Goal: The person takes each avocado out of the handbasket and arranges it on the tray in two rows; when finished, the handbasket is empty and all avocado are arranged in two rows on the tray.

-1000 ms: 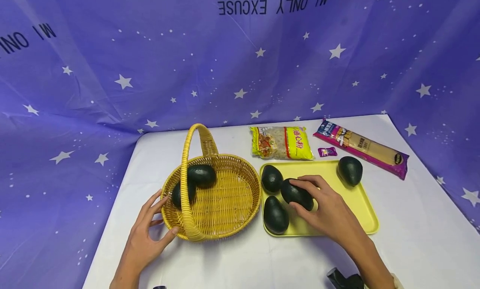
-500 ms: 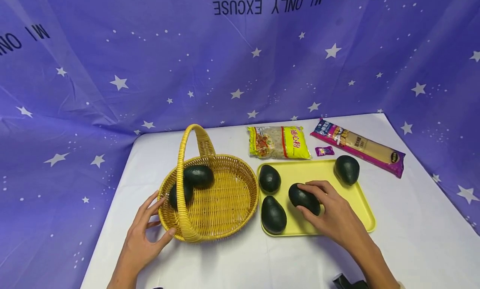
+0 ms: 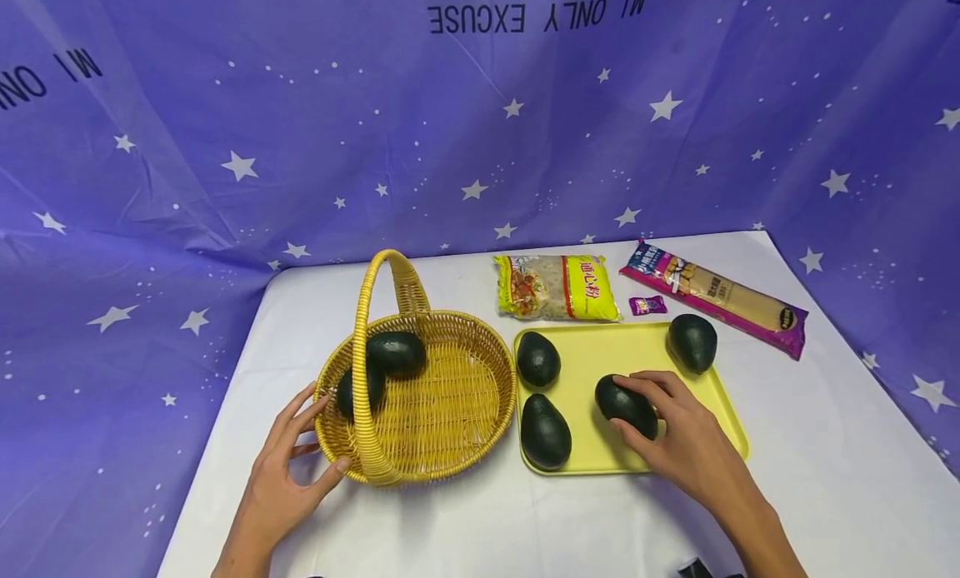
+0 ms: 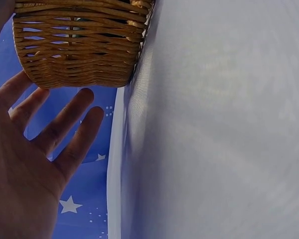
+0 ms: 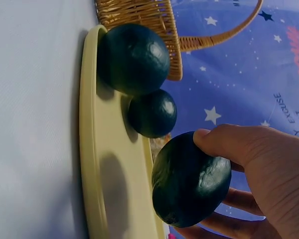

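My right hand [image 3: 690, 436] grips a dark green avocado [image 3: 621, 401] between thumb and fingers, over the yellow tray [image 3: 592, 345]. In the right wrist view the held avocado [image 5: 184, 184] appears raised, with a shadow on the tray. Two avocados lie along the tray's left side, one behind [image 3: 537, 360] and one in front [image 3: 545, 433]. Another avocado [image 3: 692, 343] sits at the back right corner. My left hand [image 3: 281, 478] touches the left side of the wicker basket [image 3: 483, 445] with spread, fairly straight fingers. Inside, two avocados [image 3: 397, 353] are partly hidden by the handle.
Behind the tray lie a yellow pasta bag [image 3: 558, 286], a small purple packet [image 3: 648, 305] and a long purple noodle pack [image 3: 720, 296]. The basket's arched handle [image 3: 367, 353] rises high. A black object [image 3: 693, 568] shows at the lower edge. A starry curtain [image 3: 420, 145] hangs behind.
My right hand has carried its avocado rightward and slightly toward me, away from the two avocados on the tray's left. My left hand stays at the basket.
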`<state>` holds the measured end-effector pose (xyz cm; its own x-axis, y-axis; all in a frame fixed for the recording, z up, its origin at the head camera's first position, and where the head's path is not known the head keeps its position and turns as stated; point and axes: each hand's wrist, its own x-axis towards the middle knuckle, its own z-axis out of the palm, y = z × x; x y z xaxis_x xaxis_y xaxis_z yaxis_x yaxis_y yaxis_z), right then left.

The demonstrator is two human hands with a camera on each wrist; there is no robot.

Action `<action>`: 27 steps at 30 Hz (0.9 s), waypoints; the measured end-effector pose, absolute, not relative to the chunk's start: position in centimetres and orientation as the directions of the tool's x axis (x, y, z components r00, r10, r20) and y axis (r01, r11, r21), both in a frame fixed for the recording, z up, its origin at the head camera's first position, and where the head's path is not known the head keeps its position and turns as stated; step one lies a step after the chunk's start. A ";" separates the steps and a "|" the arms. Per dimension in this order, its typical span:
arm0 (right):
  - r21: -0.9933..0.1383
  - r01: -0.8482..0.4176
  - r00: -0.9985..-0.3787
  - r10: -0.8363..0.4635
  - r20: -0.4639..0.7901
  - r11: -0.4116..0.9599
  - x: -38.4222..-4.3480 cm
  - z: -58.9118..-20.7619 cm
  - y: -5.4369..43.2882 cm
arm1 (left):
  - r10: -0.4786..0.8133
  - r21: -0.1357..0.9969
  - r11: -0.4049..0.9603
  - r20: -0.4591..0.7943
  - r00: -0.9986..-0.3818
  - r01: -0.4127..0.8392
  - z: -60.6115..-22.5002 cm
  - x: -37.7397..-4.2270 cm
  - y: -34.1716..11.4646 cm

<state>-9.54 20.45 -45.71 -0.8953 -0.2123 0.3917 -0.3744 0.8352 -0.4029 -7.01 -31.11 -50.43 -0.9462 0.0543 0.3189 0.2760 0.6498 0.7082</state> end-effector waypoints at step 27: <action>-0.383 -0.277 -0.912 -0.116 0.393 0.881 -8.1 -46.3 25.1 | 0.062 0.734 0.612 0.329 -0.942 0.296 -50.5 -7.1 -31.2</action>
